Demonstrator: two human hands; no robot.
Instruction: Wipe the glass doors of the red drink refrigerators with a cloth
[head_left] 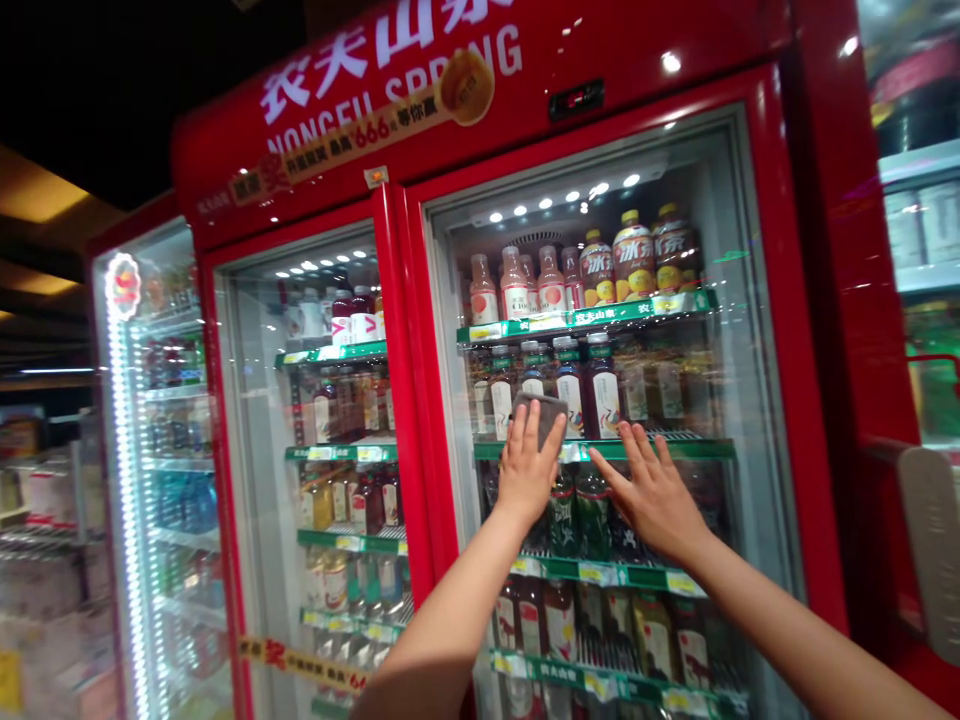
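Our left hand (525,468) has its fingers nearly straight and slightly parted over a grey pad (551,412), which lies against the glass (750,510) of the fridge (652,110); probably the flat fingers spread the pressure evenly. Whether they pinch its edge, we cannot tell. Our right hand (660,500) is open wide, holding nothing, and seems to rest on the same pane, perhaps to steady us. The glass stands upright and clear, with bottles (606,395) behind it. The red fridge shows 2 doors, beside a lit case (127,450) and under a dark ceiling.
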